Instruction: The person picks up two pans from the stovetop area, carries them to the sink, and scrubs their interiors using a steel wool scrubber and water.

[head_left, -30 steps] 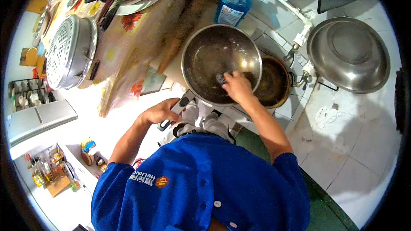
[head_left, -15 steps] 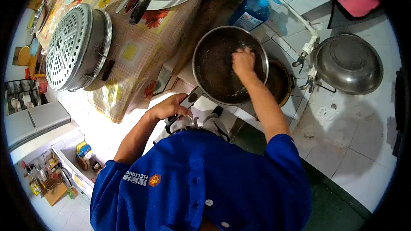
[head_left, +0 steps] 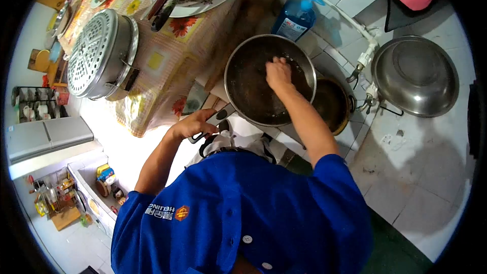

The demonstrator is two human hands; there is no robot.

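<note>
A deep frying pan (head_left: 248, 89) with a dark inside and a shiny metal rim is held over the floor tiles in front of me. My left hand (head_left: 195, 124) is wrapped round its handle, near the pan's lower left. Inside the pan, my right hand (head_left: 279, 73) presses down on the bottom with curled fingers. Whatever those fingers hold, if anything, is hidden under them. Small pale specks and a wet sheen show on the pan's inner surface. Partly behind the pan's right rim sits a second, brownish round pan (head_left: 332, 106).
A blue pump bottle (head_left: 294, 20) stands beyond the pan. To the right are wall taps (head_left: 366, 96) and an upturned metal basin (head_left: 416, 76). On the left, a covered table (head_left: 162, 78) bears a steamer pot (head_left: 96, 53) and a plate (head_left: 223, 0) with knives.
My right hand has moved slightly left across the pan's bottom. The pan has shifted a little left and down, with my left hand still on its handle.
</note>
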